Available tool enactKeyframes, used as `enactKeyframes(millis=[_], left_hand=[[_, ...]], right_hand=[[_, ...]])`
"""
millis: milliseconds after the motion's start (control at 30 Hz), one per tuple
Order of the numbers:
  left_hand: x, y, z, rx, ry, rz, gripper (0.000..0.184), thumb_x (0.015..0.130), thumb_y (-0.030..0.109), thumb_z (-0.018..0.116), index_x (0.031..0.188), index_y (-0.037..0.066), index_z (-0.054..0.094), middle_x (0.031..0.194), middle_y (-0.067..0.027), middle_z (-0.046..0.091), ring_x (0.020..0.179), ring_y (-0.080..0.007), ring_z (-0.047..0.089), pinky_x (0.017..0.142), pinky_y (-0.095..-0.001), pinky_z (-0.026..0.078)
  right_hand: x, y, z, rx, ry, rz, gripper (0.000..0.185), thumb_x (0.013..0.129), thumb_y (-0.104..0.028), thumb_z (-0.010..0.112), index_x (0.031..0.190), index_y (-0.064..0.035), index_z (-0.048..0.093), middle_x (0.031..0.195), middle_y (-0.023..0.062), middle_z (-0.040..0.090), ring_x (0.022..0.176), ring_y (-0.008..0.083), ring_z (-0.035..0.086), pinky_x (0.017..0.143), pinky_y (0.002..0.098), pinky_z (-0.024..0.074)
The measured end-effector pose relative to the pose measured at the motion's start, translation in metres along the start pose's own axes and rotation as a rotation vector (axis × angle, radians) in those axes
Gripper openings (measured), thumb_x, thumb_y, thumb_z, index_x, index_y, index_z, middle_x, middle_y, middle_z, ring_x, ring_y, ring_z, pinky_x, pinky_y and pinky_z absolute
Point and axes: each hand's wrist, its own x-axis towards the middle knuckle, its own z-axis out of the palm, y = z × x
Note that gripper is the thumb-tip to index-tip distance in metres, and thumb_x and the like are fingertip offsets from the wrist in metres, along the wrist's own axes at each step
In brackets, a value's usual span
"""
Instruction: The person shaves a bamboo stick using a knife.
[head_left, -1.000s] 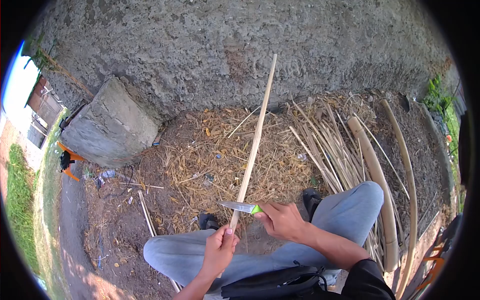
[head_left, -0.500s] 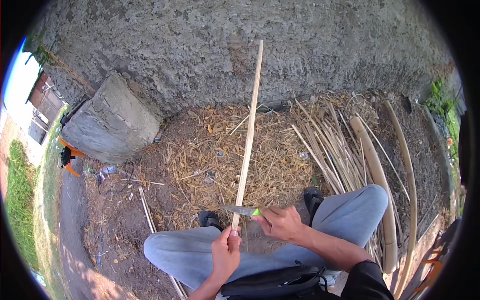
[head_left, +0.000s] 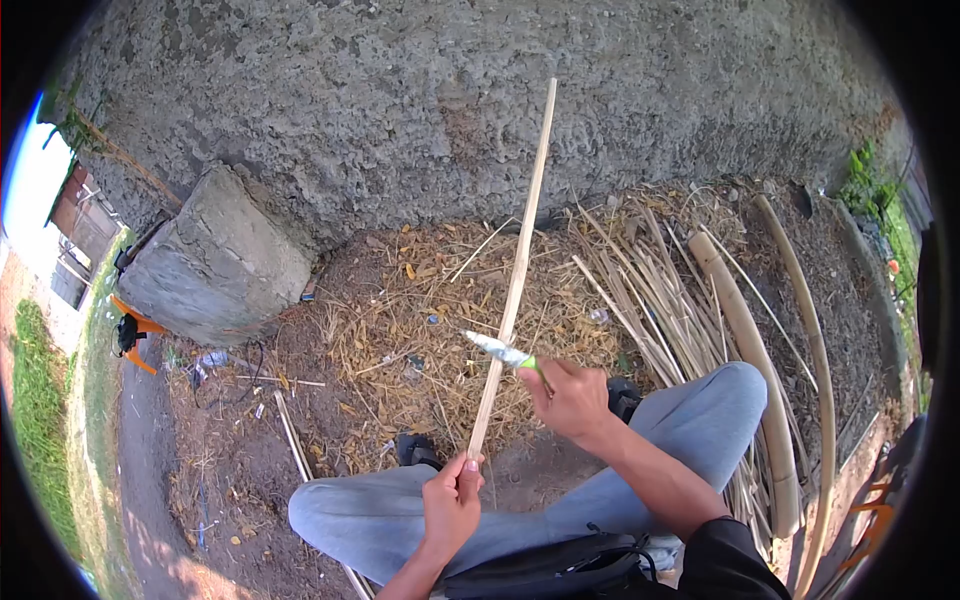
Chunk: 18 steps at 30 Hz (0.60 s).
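A long, pale bamboo strip (head_left: pixel 519 270) slants up and away from my lap, its far end in front of the wall. My left hand (head_left: pixel 453 500) is closed around its near end, thumb on top. In my right hand (head_left: pixel 575 400) is a knife (head_left: pixel 497 348) with a bright green handle. Its blade points left and lies across the strip, a good way above my left hand. Whether the edge touches the wood I cannot tell. Pale shavings and dry leaves (head_left: pixel 400 330) cover the ground below.
Several split bamboo strips (head_left: pixel 650 290) lie in a pile at right, beside a thick bamboo pole (head_left: pixel 745 360) and a thinner curved pole (head_left: pixel 805 330). A concrete block (head_left: pixel 220 260) stands at left against the rough wall (head_left: pixel 380 110). My bent knees (head_left: pixel 690 420) flank the work.
My right hand and the knife have moved up along the strip, away from my left hand. The strip's far end has swung to the right. My left hand keeps its grip.
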Motion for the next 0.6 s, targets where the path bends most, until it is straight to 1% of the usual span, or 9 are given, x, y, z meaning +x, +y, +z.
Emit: enactKeyframes(millis=[100,133,233,300,367,400,433,533,600], left_hand=[[-0.007,-0.013,0.001,0.012,-0.011,-0.001,0.023,0.104,0.015,0.055,0.108,-0.003,0.068,0.065,-0.0015,0.056,0.059,-0.0038,0.046,0.052,-0.0240,0.038],[-0.004,-0.011,0.001,0.011,-0.017,0.011,0.023,0.104,0.015,0.055,0.108,-0.003,0.068,0.065,-0.0015,0.056,0.059,-0.0038,0.046,0.052,-0.0240,0.038],[0.001,-0.010,0.000,-0.063,-0.033,0.004,0.023,0.103,0.015,0.055,0.107,-0.003,0.068,0.064,-0.0013,0.056,0.058,-0.0036,0.046,0.051,-0.0242,0.038],[-0.004,-0.009,-0.004,-0.038,-0.030,0.042,0.024,0.105,0.015,0.053,0.108,-0.005,0.066,0.066,0.0024,0.052,0.057,-0.0017,0.040,0.050,-0.0209,0.032],[-0.007,-0.007,-0.006,0.002,-0.039,0.072,0.024,0.105,0.015,0.053,0.107,-0.005,0.067,0.066,0.0023,0.052,0.057,-0.0017,0.040,0.050,-0.0207,0.032],[-0.009,-0.008,-0.006,0.009,-0.054,0.048,0.024,0.105,0.015,0.053,0.107,-0.005,0.067,0.066,0.0022,0.052,0.058,-0.0018,0.040,0.050,-0.0209,0.032],[-0.009,-0.008,-0.006,0.014,-0.068,0.024,0.024,0.105,0.014,0.053,0.107,-0.005,0.067,0.066,0.0020,0.052,0.058,-0.0018,0.041,0.051,-0.0211,0.032],[-0.003,-0.009,-0.002,-0.028,-0.052,0.010,0.024,0.104,0.015,0.053,0.107,-0.005,0.067,0.065,0.0018,0.052,0.058,-0.0020,0.041,0.051,-0.0214,0.033],[-0.001,-0.002,0.001,-0.006,-0.030,0.035,0.024,0.104,0.015,0.054,0.107,-0.005,0.067,0.065,0.0018,0.052,0.057,-0.0021,0.041,0.051,-0.0216,0.034]], right_hand=[[0.010,0.023,-0.004,-0.013,0.050,-0.024,0.028,0.097,-0.032,0.063,0.087,-0.0062,0.070,0.059,0.0080,0.062,0.039,0.0244,0.057,0.034,0.0387,0.0414],[0.001,0.007,-0.012,-0.020,-0.042,-0.081,0.028,0.097,-0.032,0.064,0.085,-0.0061,0.069,0.060,0.0079,0.063,0.039,0.0238,0.057,0.034,0.0382,0.0409],[-0.022,-0.013,-0.006,0.017,-0.046,-0.238,0.029,0.096,-0.032,0.065,0.084,-0.0059,0.069,0.058,0.0073,0.062,0.039,0.0235,0.057,0.034,0.0374,0.0403],[-0.011,0.004,-0.001,0.011,0.011,-0.206,0.030,0.094,-0.033,0.068,0.082,-0.0055,0.069,0.058,0.0069,0.062,0.039,0.0237,0.057,0.034,0.0367,0.0401],[0.017,0.031,-0.009,-0.072,0.090,0.089,0.030,0.093,-0.034,0.070,0.082,-0.0050,0.069,0.059,0.0069,0.063,0.039,0.0239,0.057,0.034,0.0365,0.0409],[0.019,0.043,-0.011,-0.081,-0.018,0.081,0.030,0.092,-0.034,0.071,0.085,-0.0045,0.070,0.061,0.0077,0.065,0.039,0.0244,0.057,0.035,0.0369,0.0422],[0.015,0.035,-0.012,-0.086,-0.010,0.082,0.030,0.092,-0.034,0.071,0.085,-0.0045,0.070,0.061,0.0077,0.065,0.039,0.0244,0.057,0.035,0.0369,0.0422],[-0.021,-0.020,-0.011,0.050,-0.065,-0.204,0.027,0.091,-0.031,0.071,0.087,-0.0045,0.071,0.059,0.0082,0.062,0.040,0.0254,0.057,0.036,0.0376,0.0414],[-0.017,-0.015,-0.006,0.058,-0.034,-0.156,0.026,0.091,-0.031,0.071,0.087,-0.0052,0.071,0.059,0.0082,0.063,0.040,0.0264,0.057,0.036,0.0381,0.0413]])
